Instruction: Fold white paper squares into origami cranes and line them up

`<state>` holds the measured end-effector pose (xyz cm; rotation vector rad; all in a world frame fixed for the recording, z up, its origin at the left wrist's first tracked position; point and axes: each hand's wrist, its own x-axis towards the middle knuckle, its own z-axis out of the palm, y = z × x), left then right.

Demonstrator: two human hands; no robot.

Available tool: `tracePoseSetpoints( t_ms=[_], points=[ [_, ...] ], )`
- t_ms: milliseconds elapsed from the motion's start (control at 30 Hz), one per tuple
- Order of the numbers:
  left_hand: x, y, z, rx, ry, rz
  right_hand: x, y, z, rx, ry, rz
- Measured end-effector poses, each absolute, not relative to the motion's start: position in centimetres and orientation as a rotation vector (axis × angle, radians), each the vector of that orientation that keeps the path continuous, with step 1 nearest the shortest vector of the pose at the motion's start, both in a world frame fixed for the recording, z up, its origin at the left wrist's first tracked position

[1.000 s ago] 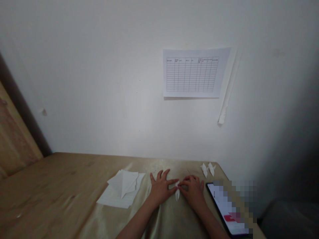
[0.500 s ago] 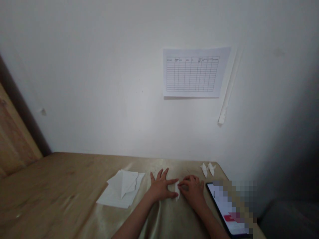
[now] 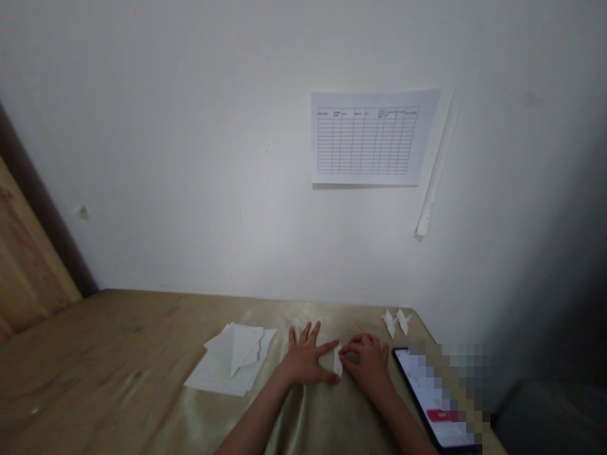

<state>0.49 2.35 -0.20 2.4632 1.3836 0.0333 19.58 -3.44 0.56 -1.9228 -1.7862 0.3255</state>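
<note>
A small, narrow piece of folded white paper (image 3: 337, 361) lies on the cloth-covered table between my two hands. My left hand (image 3: 306, 361) is spread wide, its index fingertip at the paper's far end and its thumb tip at the near end. From the other side, my right hand (image 3: 367, 361) has its thumb and index finger closed together at the paper's right edge. Those fingertips cover part of that edge. Two small folded paper figures (image 3: 389, 323) stand beyond my right hand, near the table's back right corner.
Left of my hands lies a loose stack of white paper sheets (image 3: 227, 376), a creased one on top. A phone (image 3: 434, 398) with a lit screen lies along the table's right edge. Behind the table (image 3: 118, 354), a printed chart (image 3: 367, 139) hangs on the wall.
My left thumb has slid slightly toward me, widening its gap from the index finger along the paper. My right hand stays nearly in place.
</note>
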Motion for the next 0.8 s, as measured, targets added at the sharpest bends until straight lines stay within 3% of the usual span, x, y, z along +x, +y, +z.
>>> tracePoseSetpoints(
  t_ms=[800],
  points=[
    [1.3,1.7,0.4,2.411,1.551,0.147,21.0,-3.5,-0.4,-1.89,-2.02,0.416]
  ],
)
